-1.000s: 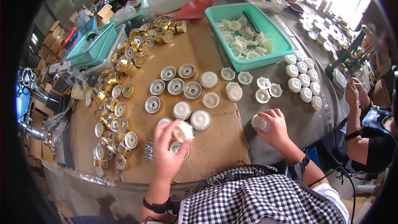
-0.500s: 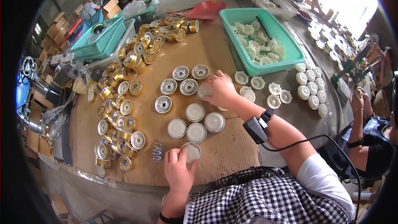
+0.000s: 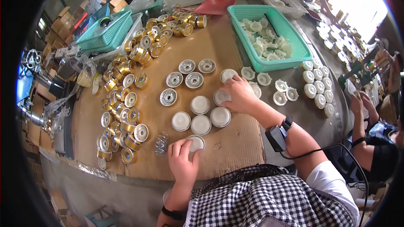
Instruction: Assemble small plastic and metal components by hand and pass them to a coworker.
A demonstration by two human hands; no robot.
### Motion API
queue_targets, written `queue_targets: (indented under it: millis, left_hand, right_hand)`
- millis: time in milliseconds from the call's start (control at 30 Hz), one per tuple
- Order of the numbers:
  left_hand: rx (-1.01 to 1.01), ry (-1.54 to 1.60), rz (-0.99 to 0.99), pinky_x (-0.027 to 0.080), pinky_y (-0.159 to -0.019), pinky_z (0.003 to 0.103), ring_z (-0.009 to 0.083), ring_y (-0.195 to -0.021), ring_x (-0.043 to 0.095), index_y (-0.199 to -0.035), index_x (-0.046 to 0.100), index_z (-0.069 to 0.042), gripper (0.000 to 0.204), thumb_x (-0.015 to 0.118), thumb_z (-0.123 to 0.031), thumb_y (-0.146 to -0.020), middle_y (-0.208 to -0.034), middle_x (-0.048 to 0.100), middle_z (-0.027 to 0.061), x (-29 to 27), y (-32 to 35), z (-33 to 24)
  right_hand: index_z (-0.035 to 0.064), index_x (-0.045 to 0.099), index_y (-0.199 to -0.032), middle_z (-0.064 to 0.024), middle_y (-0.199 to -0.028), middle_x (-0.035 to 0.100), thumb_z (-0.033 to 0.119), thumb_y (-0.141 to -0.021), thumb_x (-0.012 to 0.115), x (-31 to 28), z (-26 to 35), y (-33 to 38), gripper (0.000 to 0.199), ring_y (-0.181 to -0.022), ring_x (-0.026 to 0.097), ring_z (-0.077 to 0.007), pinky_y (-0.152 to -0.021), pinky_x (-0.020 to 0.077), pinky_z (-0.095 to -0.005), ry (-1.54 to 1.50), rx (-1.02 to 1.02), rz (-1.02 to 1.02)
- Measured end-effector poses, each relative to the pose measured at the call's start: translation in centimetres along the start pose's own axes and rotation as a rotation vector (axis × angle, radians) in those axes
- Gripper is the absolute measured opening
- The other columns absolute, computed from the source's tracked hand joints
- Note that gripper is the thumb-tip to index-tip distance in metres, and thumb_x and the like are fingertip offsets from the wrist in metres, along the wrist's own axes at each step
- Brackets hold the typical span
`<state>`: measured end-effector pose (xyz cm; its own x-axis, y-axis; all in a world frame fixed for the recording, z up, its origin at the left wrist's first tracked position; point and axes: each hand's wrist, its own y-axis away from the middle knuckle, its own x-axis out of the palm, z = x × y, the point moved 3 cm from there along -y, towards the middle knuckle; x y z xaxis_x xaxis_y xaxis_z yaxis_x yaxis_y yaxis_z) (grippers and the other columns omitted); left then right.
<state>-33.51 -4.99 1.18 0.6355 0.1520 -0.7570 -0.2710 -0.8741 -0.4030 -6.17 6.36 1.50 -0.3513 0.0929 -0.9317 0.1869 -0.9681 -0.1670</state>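
Observation:
My left hand (image 3: pixel 184 159) has its thumb and fingers curled round a white round cap (image 3: pixel 197 143) near the cardboard's front edge. With bent fingers, my right hand (image 3: pixel 242 95) grips the edge of another white cap (image 3: pixel 221 97). Just beyond that hand lies one more white cap (image 3: pixel 228 75). Between my hands sits a cluster of white-topped round pieces (image 3: pixel 200 125). Several silver-faced round pieces (image 3: pixel 194 80) rest farther off, their metal insides facing up. A few loose metal springs (image 3: pixel 161 143) lie left of my left hand.
Gold-rimmed rings (image 3: pixel 135 53) are heaped along the left. A green basket (image 3: pixel 269 65) of translucent plastic parts stands at the back right, with loose plastic parts (image 3: pixel 280 98) before it. Rows of white caps (image 3: pixel 320 86) lie farther right. Another person's hands (image 3: pixel 364 101) show at the right.
My right hand has shifted right and slightly nearer, onto a white cap. Another cap now shows beyond it. My left hand stays on its cap. The whole view has shifted slightly.

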Motion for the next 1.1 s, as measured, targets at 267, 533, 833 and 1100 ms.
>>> queue_targets:
  millis: [267,533,833,1100]
  left_hand:
    - [0.043,0.028,-0.077,0.049,-0.097,0.043,0.0323,-0.111,0.061,-0.108,0.071,-0.003,0.036,0.083,-0.010,-0.075,-0.123,0.070,0.0110,1.5,0.3,0.3]
    - [0.109,0.065,0.062,0.049,-0.097,0.043,0.0319,-0.111,0.061,-0.112,0.071,-0.004,0.039,0.084,-0.013,-0.076,-0.126,0.069,0.0091,1.5,2.5,-1.8]
    - [0.390,0.146,0.196,0.052,-0.092,0.043,0.0325,-0.108,0.062,-0.112,0.070,-0.003,0.037,0.081,-0.018,-0.080,-0.116,0.067,0.0107,3.6,-7.2,-10.6]
    - [0.719,-0.103,0.586,0.053,-0.096,0.042,0.0317,-0.115,0.060,-0.112,0.068,-0.004,0.034,0.074,-0.021,-0.083,-0.110,0.066,0.0121,16.9,-11.7,-11.8]
  right_hand:
    - [0.0134,0.075,-0.117,-0.0061,-0.116,0.067,0.030,-0.070,0.086,-1.8,0.0,8.2,0.051,-0.118,0.054,-0.0277,-0.105,0.0430,-0.0418,-0.049,0.007,-0.003]
    - [0.0100,0.074,-0.114,-0.0090,-0.110,0.069,0.031,-0.075,0.085,-2.6,1.0,14.7,0.045,-0.111,0.060,-0.0309,-0.101,0.0477,-0.0440,-0.346,-0.172,0.017]
    - [0.0116,0.064,-0.127,-0.0174,-0.123,0.058,0.027,-0.078,0.083,-0.9,-8.2,9.0,0.054,-0.112,0.062,-0.0375,-0.096,0.0527,-0.0462,-0.110,0.295,-0.232]
    - [0.0129,0.065,-0.127,-0.0185,-0.134,0.055,0.030,-0.074,0.085,-2.8,-10.0,8.9,0.059,-0.110,0.066,-0.0381,-0.091,0.0554,-0.0463,-0.120,0.492,-0.003]
